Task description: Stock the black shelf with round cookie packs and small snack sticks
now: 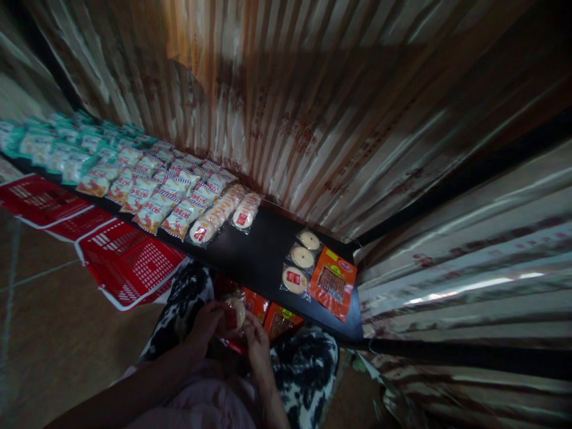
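Over my lap, my left hand (211,320) and my right hand (256,333) grip a round pale cracker in a clear wrapper with a red label (235,313) from either side. Both hands have their fingers closed on its edges. Just beyond them, low between my knees, lie orange snack packets (282,322), partly hidden. On the black shelf (263,250) ahead, similar wrapped crackers (295,279) form a short row, beside an orange packet (333,283) lying flat. Further left are overlapping rows of wrapped crackers (217,217).
White and orange snack bags (149,208) cover the shelf's left part, with green-edged bags (75,161) beyond. Red baskets (134,259) stand on the floor along the front edge at left. A pleated curtain (286,107) hangs close behind the shelf and around its right end.
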`<state>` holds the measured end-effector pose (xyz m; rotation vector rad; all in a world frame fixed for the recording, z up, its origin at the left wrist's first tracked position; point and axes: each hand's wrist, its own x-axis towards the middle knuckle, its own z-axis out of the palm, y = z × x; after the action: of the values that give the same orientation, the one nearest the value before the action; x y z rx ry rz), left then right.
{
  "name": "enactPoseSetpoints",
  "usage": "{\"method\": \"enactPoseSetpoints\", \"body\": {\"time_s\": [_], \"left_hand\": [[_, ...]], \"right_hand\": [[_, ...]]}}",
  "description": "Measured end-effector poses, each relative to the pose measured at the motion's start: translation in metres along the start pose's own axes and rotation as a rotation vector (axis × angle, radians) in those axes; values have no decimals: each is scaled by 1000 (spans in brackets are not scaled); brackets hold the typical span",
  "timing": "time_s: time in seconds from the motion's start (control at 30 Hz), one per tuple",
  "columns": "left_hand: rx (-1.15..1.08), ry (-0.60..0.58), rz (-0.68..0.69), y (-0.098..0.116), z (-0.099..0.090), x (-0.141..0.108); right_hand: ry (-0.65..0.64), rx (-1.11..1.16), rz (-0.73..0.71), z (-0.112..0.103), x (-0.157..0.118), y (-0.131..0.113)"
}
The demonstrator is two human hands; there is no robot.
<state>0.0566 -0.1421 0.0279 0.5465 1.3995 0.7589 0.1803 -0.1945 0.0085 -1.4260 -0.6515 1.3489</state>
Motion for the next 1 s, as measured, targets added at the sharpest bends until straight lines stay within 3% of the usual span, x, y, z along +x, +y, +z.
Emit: {"method": "enactPoseSetpoints", "body": {"time_s": [0.33,0.67,1.0], "left_hand": [[13,-5,50,2,0,-3],[200,71,298,24,-4,-4],[203,21,493,41,2,7]], "right_hand": [[4,-85,-53,1,1,-7],[-19,-205,-137,5,7,-15],[23,-288,-226,11,24,-35]]}}
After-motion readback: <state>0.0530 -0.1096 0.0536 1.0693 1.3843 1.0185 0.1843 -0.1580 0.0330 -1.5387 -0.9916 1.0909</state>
